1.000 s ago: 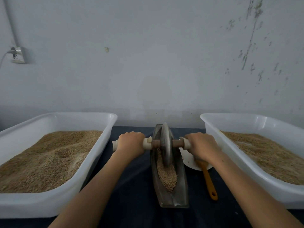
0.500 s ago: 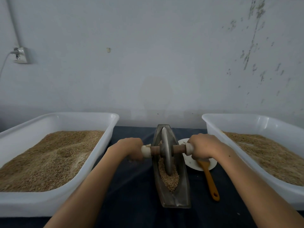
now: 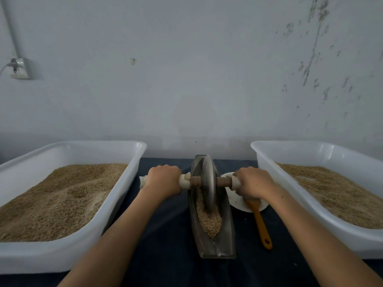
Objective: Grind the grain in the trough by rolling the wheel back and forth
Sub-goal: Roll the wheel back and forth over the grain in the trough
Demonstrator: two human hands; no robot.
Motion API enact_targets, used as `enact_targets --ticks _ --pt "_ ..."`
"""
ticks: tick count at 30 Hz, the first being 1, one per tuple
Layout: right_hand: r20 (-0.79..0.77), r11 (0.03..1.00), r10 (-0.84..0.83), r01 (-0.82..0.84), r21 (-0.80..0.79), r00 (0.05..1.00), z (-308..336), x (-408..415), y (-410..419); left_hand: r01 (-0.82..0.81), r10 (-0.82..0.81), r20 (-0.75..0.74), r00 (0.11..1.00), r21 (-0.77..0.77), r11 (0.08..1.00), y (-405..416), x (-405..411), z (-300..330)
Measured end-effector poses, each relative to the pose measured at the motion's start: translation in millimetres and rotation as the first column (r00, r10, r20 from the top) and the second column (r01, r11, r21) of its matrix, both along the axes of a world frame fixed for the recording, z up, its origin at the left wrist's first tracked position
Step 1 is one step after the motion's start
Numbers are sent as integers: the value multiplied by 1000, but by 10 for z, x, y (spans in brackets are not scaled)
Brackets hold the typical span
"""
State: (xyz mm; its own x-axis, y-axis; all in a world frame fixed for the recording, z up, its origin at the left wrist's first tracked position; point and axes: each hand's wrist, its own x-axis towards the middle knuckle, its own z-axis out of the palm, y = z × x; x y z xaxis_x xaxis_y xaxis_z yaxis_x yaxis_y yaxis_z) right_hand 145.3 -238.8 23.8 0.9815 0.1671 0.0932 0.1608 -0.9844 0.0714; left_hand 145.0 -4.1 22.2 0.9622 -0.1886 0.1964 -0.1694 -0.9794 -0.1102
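A narrow metal trough (image 3: 228, 230) lies lengthwise on the dark table between two tubs. Tan grain (image 3: 209, 220) fills its near half. A grey disc wheel (image 3: 207, 181) stands upright in the trough toward its far end, on a wooden axle with white-wrapped handles. My left hand (image 3: 164, 181) grips the left handle, and my right hand (image 3: 253, 182) grips the right handle. Both arms reach forward from the bottom of the view.
A white tub of grain (image 3: 136, 160) stands at the left and another (image 3: 261, 156) at the right. A white dish (image 3: 236, 200) with an orange-handled brush (image 3: 261, 226) lies just right of the trough. A wall with a socket (image 3: 19, 68) closes the back.
The wheel rolled toward me half a second ago and has now rolled back away toward the trough's far end, both hands staying on the handles.
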Motion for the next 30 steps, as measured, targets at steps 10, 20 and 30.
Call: enact_targets --ticks 10,20,30 --pt "-221 1000 4 -3 2 975 170 -57 19 -7 -19 -328 945 -80 997 81 14 54" --pt "211 998 49 -58 37 976 -53 -5 21 -8 11 59 998 -49 999 7 26 -62" --pt "-176 1000 2 -3 -3 984 101 -17 -23 -7 6 -158 987 -11 1000 -11 -59 74"
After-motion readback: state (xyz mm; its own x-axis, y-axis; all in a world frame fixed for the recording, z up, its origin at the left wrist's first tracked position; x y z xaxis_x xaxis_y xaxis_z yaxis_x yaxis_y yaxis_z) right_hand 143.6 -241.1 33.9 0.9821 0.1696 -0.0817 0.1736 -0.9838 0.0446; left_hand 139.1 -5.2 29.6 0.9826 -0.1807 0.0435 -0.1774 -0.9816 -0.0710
